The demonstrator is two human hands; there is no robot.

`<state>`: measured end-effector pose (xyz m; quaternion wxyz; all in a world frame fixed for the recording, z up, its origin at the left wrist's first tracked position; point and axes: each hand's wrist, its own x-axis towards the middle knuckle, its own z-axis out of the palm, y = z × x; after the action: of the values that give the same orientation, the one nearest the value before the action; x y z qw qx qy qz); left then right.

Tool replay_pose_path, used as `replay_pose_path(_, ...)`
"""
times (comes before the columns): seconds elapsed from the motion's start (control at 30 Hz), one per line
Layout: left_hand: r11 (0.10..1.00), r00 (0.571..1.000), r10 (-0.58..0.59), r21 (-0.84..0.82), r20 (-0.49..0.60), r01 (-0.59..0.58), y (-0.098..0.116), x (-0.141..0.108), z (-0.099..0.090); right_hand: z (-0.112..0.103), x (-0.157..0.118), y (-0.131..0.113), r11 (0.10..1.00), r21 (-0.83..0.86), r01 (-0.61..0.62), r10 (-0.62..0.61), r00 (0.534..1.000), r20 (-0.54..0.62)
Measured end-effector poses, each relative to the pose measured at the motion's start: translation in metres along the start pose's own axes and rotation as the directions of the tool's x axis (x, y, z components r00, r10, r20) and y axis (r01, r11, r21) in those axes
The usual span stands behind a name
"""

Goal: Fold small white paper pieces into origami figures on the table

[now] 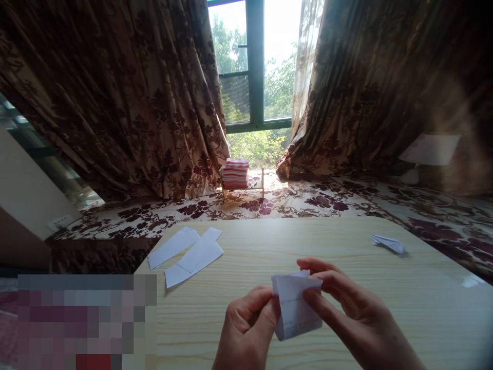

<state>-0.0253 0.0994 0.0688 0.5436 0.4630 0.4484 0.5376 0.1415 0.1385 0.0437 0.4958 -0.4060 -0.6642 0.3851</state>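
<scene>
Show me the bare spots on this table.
Bare table: far side, between the white strips and folded paper; also right of the right hand. Crowded: at the strips, and around the sheet by the left hand.

hands (250, 321) holding folded paper (298, 308), wood-grain table (385, 277)

The table (239, 298) has a smooth, lightly glossy, wood-grained top; the folded sheet (298, 311) is matt paper, and the curtains (165, 103) are patterned cloth.
</scene>
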Motion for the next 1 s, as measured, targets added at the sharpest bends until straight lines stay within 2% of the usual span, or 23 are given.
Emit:
replay_pose_path(0.13, 1.0, 0.999, 0.024, -0.011, 0.037, -0.024, -0.002, -0.001, -0.002, 0.005, -0.003, -0.011, 0.981, 0.151, -0.118, 0.123, 0.992, -0.026)
replay_pose_path(0.27, 0.999, 0.999, 0.04, -0.032, 0.009, -0.039, -0.004, 0.001, -0.001, 0.011, -0.003, -0.018, 0.962, 0.242, -0.124, 0.141, 0.988, -0.056)
replay_pose_path(0.53, 0.999, 0.998, -0.026, 0.022, -0.054, 0.027, -0.008, 0.004, 0.004, 0.015, -0.005, -0.019, 0.928, 0.323, -0.187, 0.209, 0.977, -0.033)
replay_pose_path(0.8, 0.997, 0.998, -0.019, 0.076, -0.057, 0.023, -0.01, 0.004, 0.004, 0.016, -0.007, -0.019, 0.937, 0.299, -0.181, 0.21, 0.975, -0.068)
replay_pose_path(1.0, 0.96, 0.988, 0.124, 0.264, -0.089, -0.097, -0.012, 0.003, 0.002, 0.013, -0.006, -0.01, 0.961, 0.196, -0.196, 0.216, 0.973, -0.085)
